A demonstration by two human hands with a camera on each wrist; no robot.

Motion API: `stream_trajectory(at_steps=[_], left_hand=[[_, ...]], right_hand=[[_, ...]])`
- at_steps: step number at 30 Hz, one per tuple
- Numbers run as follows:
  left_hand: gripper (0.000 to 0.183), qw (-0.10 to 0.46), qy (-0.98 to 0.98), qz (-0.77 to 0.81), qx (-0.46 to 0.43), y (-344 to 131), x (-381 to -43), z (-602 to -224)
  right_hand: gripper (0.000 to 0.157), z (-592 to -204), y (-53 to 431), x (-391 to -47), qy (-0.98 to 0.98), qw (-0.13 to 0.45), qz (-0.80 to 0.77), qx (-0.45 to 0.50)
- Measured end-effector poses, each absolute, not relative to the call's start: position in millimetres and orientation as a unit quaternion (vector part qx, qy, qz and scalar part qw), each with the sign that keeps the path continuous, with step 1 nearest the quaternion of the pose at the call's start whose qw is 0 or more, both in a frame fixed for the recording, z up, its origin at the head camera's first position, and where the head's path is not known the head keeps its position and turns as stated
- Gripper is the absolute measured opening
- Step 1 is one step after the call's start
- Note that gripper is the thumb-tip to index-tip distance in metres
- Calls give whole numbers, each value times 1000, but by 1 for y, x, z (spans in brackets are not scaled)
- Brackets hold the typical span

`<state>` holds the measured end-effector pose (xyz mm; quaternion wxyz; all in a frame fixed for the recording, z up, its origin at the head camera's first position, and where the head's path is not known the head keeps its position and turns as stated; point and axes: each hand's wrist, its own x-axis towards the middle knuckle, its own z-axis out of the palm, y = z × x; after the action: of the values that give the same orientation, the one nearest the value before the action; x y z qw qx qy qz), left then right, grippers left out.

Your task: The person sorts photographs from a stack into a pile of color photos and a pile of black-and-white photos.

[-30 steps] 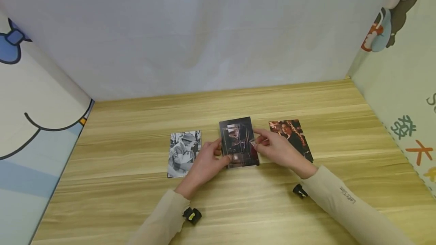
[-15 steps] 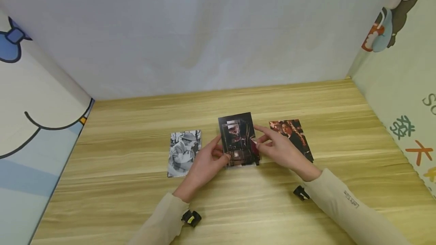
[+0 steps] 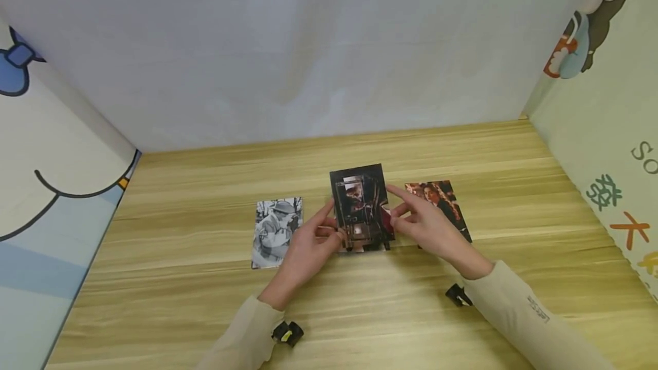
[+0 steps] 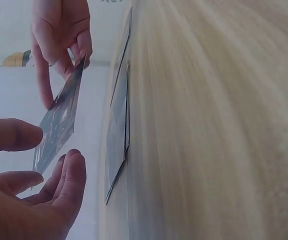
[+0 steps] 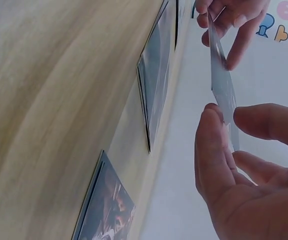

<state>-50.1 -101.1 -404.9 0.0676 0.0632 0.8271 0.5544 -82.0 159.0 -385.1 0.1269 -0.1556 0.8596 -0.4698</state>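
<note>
My left hand (image 3: 311,247) and right hand (image 3: 429,227) hold a dark photo card (image 3: 360,210) between them, one at each side edge. Both wrist views show this card (image 4: 59,117) raised off the table, with thumb and fingers on its two faces. Beneath it lies a small stack of cards (image 5: 156,75), mostly hidden in the head view. Left of the hands lies a black-and-white photo card (image 3: 275,230) of a figure in a hat. A reddish photo card (image 3: 439,201) lies on the right, partly covered by my right hand.
The wood-grain table (image 3: 195,296) runs back to a pale cloth wall (image 3: 231,61). Printed side panels (image 3: 581,147) stand at left and right. Black clips (image 3: 288,333) hang at both sleeve cuffs, close over the tabletop.
The dark card has shifted a little toward the back and appears slightly larger. Both hands have moved with it, my right hand slightly rightward. The side cards stay put.
</note>
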Motion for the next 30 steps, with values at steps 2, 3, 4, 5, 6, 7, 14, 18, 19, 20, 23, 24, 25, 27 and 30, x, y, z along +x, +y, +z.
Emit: stream_trajectory(at_steps=[2,3,4,5,6,7,14,18,19,20,23,24,25,27,30], left_hand=[[71,61,824,560,65,-101,-50,-404],[71,58,822,563,66,-101,-49,-404],[70,54,821,565,68,-102,-49,-404],[69,51,819,568,70,-102,-49,-404],[67,48,818,569,72,-102,-49,-404],[66,44,817,570,73,-103,-49,-404],[59,22,807,585,74,-104,-50,-405],[56,12,799,598,66,-104,-49,-403],[56,8,797,601,65,-104,-49,-403],[55,5,795,603,64,-104,-48,-402],[55,-3,788,612,66,-104,-47,-400],[55,-5,786,615,67,-103,-47,-400],[55,-8,784,617,69,-103,-47,-399],[54,-13,779,622,71,-103,-46,-399],[54,-21,776,626,72,-103,-45,-398]], right_hand=[[67,-385,160,-81,858,126,-474,-155],[67,-384,161,-81,857,126,-476,-155],[67,-384,161,-80,856,127,-478,-153],[68,-383,162,-79,854,128,-481,-152],[68,-382,162,-79,853,129,-483,-151],[68,-381,162,-78,852,130,-485,-149],[69,-374,164,-74,841,124,-506,-149],[68,-373,165,-73,838,121,-510,-155],[68,-372,165,-72,837,120,-510,-156],[68,-372,165,-72,837,119,-510,-156],[68,-371,165,-71,839,116,-508,-153],[68,-370,166,-71,840,116,-508,-151],[68,-369,166,-70,840,115,-508,-150],[68,-368,166,-69,841,114,-508,-149],[69,-366,166,-67,842,111,-507,-149]])
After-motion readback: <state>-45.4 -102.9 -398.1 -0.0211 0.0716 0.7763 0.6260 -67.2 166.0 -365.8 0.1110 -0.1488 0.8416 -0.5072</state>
